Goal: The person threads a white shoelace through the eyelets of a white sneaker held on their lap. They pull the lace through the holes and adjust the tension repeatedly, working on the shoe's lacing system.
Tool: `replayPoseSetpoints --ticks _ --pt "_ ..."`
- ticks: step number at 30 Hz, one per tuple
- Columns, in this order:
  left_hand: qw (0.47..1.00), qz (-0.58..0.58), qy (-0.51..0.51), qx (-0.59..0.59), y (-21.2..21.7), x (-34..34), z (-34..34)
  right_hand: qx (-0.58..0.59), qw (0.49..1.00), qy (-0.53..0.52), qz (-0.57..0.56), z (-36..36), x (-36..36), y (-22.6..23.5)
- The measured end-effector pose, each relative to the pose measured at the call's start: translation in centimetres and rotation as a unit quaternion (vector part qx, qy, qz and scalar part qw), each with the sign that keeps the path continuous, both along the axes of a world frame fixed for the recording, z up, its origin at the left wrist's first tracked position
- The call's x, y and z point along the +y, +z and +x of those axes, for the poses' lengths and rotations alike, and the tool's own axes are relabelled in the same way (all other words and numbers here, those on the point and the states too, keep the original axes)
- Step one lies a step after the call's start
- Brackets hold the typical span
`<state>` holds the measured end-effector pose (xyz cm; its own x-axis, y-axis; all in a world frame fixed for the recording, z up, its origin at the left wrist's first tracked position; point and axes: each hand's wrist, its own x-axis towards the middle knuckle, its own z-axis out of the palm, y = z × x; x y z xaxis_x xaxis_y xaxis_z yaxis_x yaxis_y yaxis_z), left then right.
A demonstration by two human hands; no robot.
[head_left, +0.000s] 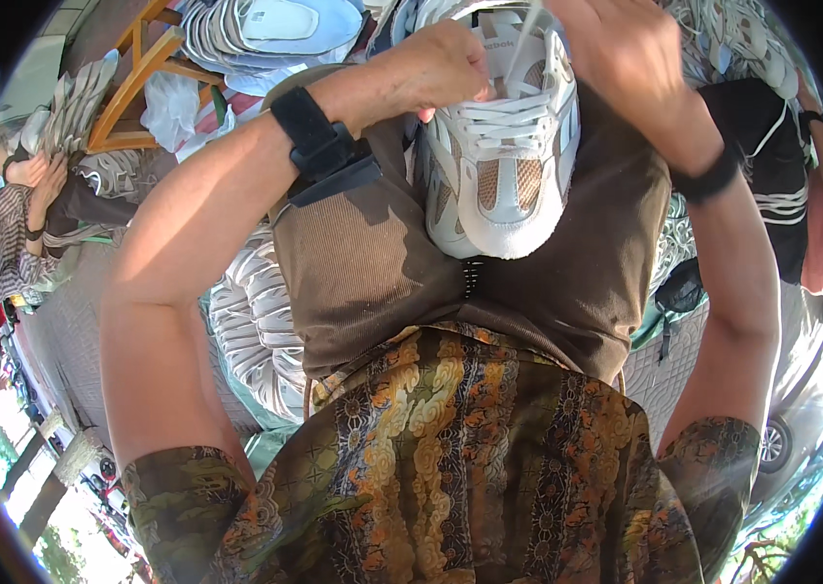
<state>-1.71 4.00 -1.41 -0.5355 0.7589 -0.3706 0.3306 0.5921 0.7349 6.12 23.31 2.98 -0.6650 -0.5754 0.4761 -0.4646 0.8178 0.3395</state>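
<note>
A white and beige sneaker (517, 161) with tan mesh panels rests on my lap, toe toward me. White laces cross its front, and a second matching shoe (446, 219) shows partly beneath it at the left. My left hand (450, 68) is closed at the sneaker's left side, its fingers curled over the edge by the tongue. A loose white shoelace (526, 41) rises from the opening toward the fingertips of my right hand (626, 49). That hand is bent and slightly blurred beside the shoe's right edge, with its fingertips partly cut off by the top of the view.
Stacked pale shoe parts (270, 34) lie at the far left beside a wooden frame (134, 73) and a clear plastic bag (171, 109). Bundled shoes (256, 321) sit by my left leg, and more shoes (737, 39) are at the far right. Other people work on both sides.
</note>
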Motion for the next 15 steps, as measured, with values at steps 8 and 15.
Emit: replayPoseSetpoints --ticks 8,15 --pt "0.98 0.131 0.119 -0.087 0.0 -1.3 1.9 -0.05 0.998 -0.042 0.017 7.6 6.5 -0.8" --pt "0.968 0.119 0.111 -0.189 0.7 -2.3 0.9 -0.043 0.99 -0.135 -0.003 6.0 6.3 -3.4"
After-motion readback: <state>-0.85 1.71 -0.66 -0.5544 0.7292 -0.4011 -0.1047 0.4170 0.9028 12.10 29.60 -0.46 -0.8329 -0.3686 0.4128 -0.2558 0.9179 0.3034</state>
